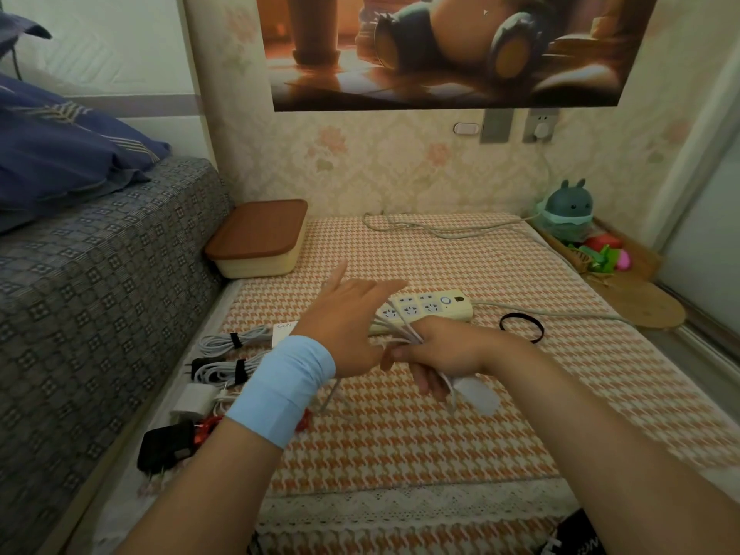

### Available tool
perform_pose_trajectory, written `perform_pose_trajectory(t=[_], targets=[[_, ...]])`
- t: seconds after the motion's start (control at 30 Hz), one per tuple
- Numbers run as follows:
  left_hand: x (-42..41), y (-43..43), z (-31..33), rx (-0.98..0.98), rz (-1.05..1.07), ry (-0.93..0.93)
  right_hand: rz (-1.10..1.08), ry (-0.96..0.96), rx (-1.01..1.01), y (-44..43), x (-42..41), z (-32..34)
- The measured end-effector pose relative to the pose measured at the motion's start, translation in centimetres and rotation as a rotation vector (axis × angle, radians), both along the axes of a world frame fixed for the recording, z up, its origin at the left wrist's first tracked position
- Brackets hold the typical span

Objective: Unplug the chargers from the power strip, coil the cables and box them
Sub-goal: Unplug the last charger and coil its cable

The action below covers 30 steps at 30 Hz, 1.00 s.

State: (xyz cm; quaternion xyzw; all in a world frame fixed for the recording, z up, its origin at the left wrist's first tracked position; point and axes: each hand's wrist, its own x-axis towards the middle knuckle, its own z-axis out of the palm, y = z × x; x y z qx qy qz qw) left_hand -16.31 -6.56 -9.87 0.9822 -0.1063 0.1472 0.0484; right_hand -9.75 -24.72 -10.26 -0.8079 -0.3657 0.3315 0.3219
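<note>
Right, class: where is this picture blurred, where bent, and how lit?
Head view: motion blur smears the right hand and the white charger it holds; the power strip is sharper; the wide-angle lens bows the wall corner; light is dim and warm.

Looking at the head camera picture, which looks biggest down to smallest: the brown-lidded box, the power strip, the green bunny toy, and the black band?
1. The brown-lidded box.
2. The power strip and the green bunny toy look too alike to rank. The strip is partly covered and nearer the camera.
3. The black band, smallest.
</note>
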Motion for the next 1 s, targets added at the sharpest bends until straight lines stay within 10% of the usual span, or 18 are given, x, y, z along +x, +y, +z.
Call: perform_pose_trajectory(t=[0.6,0.73,1.0], targets=[[-0.9,1.9,2.2,-0.702,0.1,0.451,-0.368,0.073,0.432,-1.8,2.6,1.1],[-0.8,2.5,2.6,-0.765,0.088,0.292,-0.436,0.113,0.506,-2.4,3.1,1.3],[-0.3,1.8,2.5,-1.539,0.176,0.141,-0.269,0.193,0.396,-0.6,1.5,1.3]])
